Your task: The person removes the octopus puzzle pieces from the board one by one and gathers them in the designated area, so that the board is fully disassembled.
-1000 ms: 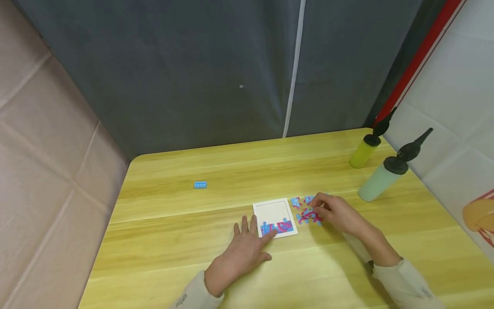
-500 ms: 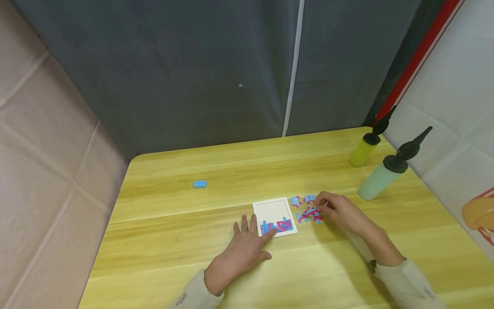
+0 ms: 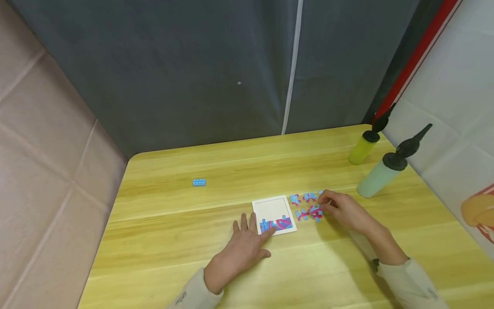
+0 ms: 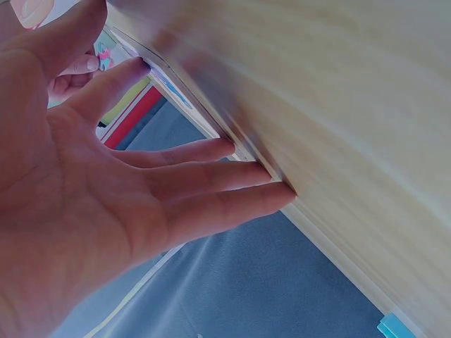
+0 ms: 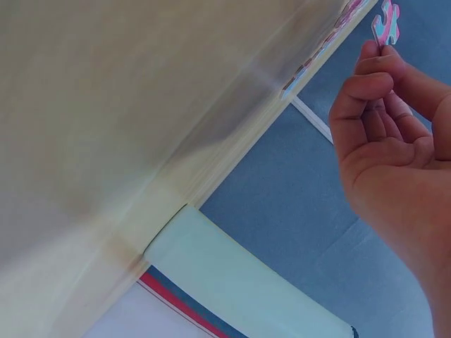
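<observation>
Right hand (image 3: 341,210) pinches one small blue-and-pink jigsaw piece (image 5: 386,21) between thumb and fingertips, other fingers curled in; piece sits just above the loose pile. Left hand (image 3: 241,246) lies flat, fingers straight and spread, palm down on the light wooden table (image 3: 193,240), fingertips on the near-left corner of the white square puzzle tray (image 3: 273,210).

Tray: bottom row already filled with blue-pink pieces, upper part bare white. It sits between the two hands, near the table's middle.

Loose blue-and-pink puzzle pieces (image 3: 306,206) lie scattered on the table just right of the tray, touching or nearly touching the right fingertips.

Elsewhere: small blue toy brick (image 3: 199,182) far left on the table, well apart from the tray. Yellow-green pump bottle with black nozzle (image 3: 362,148) and pale mint pump bottle with black nozzle (image 3: 378,176) lean at the right edge, by the white wall panel. Dark grey curtain (image 3: 193,73) behind the table.
</observation>
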{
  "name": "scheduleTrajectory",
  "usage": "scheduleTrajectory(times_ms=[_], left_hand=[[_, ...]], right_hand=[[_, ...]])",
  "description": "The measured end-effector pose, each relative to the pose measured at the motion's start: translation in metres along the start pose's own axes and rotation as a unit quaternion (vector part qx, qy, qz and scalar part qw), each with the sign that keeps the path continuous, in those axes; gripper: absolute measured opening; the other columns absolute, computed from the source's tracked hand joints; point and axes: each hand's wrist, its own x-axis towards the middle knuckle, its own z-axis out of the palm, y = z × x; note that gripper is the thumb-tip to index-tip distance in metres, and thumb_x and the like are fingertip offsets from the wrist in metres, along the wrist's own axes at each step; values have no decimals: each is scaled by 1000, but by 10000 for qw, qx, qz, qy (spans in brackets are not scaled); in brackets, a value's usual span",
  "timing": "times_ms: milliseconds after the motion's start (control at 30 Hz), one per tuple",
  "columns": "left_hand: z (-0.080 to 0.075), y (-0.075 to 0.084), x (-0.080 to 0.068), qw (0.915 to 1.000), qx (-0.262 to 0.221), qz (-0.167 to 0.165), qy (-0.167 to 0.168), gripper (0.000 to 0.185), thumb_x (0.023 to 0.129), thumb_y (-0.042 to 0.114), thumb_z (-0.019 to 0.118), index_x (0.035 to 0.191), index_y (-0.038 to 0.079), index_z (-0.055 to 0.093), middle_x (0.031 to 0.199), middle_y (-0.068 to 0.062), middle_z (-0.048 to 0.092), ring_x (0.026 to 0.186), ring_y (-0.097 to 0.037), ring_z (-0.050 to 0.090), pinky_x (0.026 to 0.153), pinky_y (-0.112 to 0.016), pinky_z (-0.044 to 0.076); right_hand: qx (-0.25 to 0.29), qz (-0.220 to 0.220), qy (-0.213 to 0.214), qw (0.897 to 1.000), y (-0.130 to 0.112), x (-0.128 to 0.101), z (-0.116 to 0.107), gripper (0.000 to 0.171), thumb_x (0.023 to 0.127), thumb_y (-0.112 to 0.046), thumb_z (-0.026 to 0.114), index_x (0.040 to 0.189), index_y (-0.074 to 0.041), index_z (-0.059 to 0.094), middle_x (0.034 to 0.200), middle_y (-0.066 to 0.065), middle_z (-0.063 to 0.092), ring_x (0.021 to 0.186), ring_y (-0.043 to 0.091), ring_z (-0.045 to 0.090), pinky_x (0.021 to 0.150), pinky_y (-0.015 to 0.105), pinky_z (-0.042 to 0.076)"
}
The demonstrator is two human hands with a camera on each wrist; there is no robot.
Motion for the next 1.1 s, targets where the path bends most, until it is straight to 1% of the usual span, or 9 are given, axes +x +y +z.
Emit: scheduleTrajectory(times_ms=[133, 267, 433, 633, 800, 1100], left_hand=[[1, 0, 0, 10000, 5, 9, 6, 67, 95, 51, 68, 156, 39, 44, 159, -37, 34, 145, -63, 33, 110, -70, 41], [0, 0, 1, 10000, 13, 7, 0, 67, 95, 51, 68, 156, 39, 44, 159, -37, 34, 144, -63, 33, 110, -70, 41], [0, 0, 1, 10000, 32, -38, -59, 67, 95, 52, 68, 156, 40, 44, 160, -37, 34, 145, -62, 33, 111, -69, 40], [-1, 0, 1, 9999, -62, -63, -111, 67, 95, 52, 68, 156, 40, 43, 161, -36, 32, 146, -62, 30, 112, -70, 39], [-2, -1, 1, 9999, -86, -66, -134, 66, 96, 51, 67, 156, 40, 43, 161, -36, 31, 147, -61, 30, 113, -70, 38], [-2, -1, 1, 9998, -75, -62, -156, 67, 96, 51, 67, 157, 40, 42, 162, -36, 31, 147, -61, 30, 113, -70, 39]], right_hand=[[-38, 22, -26, 10000, 2, -1, -2, 10, 100, 0, 61, 102, -8, 67, 88, 0, 69, 77, 9, 59, 66, 22, 51], [-19, 114, -30, 9999, 2, -3, -4, 10, 100, 0, 61, 103, -7, 67, 88, 1, 69, 78, 10, 60, 66, 23, 51], [-27, 196, -49, 9998, 1, -4, -5, 10, 100, -1, 61, 103, -7, 67, 89, 1, 70, 78, 9, 59, 66, 22, 51], [-19, 138, 20, 9999, 3, -6, -7, 10, 100, -1, 61, 104, -7, 68, 93, 1, 71, 83, 10, 61, 69, 23, 52], [7, 173, 87, 9998, 7, -8, -8, 10, 100, -1, 62, 104, -8, 69, 95, 2, 72, 85, 8, 62, 71, 22, 53], [106, 224, 74, 9997, 14, -10, -12, 8, 101, -4, 63, 103, -10, 68, 93, 1, 71, 84, 6, 61, 71, 22, 52]])
